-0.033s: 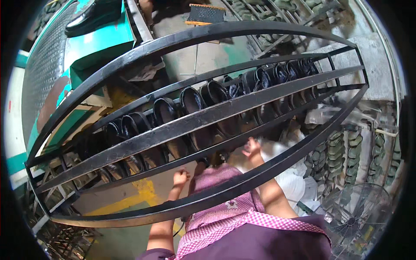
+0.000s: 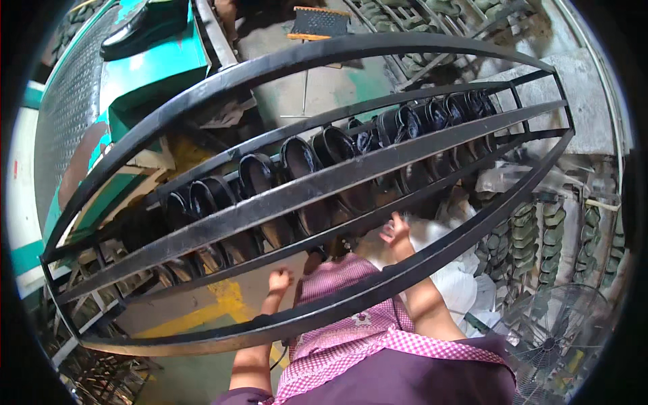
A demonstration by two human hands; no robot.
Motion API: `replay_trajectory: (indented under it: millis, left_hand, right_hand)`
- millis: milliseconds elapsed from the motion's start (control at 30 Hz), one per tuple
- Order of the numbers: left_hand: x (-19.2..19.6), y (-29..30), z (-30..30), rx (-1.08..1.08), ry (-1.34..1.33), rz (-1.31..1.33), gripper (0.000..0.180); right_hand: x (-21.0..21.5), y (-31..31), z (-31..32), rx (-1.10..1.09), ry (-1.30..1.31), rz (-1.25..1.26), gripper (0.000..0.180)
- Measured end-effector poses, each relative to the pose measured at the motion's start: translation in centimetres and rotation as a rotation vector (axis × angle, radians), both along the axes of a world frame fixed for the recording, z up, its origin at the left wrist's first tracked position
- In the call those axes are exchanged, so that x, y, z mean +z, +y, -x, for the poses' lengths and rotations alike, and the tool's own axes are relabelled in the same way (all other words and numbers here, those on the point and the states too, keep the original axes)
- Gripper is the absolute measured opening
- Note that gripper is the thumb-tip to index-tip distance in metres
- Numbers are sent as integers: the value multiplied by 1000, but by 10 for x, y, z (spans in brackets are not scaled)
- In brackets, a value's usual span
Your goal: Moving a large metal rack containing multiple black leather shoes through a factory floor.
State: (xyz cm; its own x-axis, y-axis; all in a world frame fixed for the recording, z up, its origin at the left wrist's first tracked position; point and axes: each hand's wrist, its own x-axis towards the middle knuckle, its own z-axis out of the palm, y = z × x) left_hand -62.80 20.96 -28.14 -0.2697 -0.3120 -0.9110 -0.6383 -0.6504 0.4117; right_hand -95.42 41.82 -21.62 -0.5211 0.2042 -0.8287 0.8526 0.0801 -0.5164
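Observation:
My left hand [image 2: 280, 279] is closed, its fingers curled and slightly blurred, below the near side of a black metal rack [image 2: 324, 178]. Whether anything is inside it I cannot make out. Farther right, my right hand [image 2: 396, 231] has its fingers apart and holds nothing visible, near the rack's lower inner rail. Both forearms pass beneath the rack's near bar [image 2: 351, 297]. Behind the middle bar stands a row of black shoes [image 2: 258, 174], openings up, with their lower parts showing under the bar.
A green machine [image 2: 158, 74] stands at the upper left with a black shoe [image 2: 135, 30] on top. A stool [image 2: 318, 23] is at the back. White bags [image 2: 449, 277], racks of grey-green pieces [image 2: 521, 233] and a fan [image 2: 550, 344] lie to the right.
My right hand has shifted very slightly to the right and up. My left hand has turned a little, its fingers still curled. The rack and shoes have stayed put.

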Motion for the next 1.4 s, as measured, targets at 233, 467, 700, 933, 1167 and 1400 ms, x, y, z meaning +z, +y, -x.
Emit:
replay_trajectory:
  millis: [233, 467, 700, 933, 1167, 1400]
  left_hand:
    - [-1, -12, -44, -9, -76, 47, 24]
    - [43, 0, 23, -234, -7, 78, 30]
    - [59, 59, 104, -346, -6, 103, 30]
    - [77, 91, 155, -273, 466, 428, 36]
    - [126, 100, 219, 13, 248, -41, 26]
    - [198, 111, 304, -395, 310, 70, 29]
  right_hand:
    - [-8, 14, 53, -229, 117, 259, 46]
    - [-3, 6, 87, -245, 11, 258, 45]
    - [7, 15, 112, -319, -35, 374, 41]
    - [23, 50, 109, -106, 204, 518, 33]
    - [91, 105, 85, -59, 98, 662, 40]
    - [144, 140, 58, 288, 192, 511, 37]
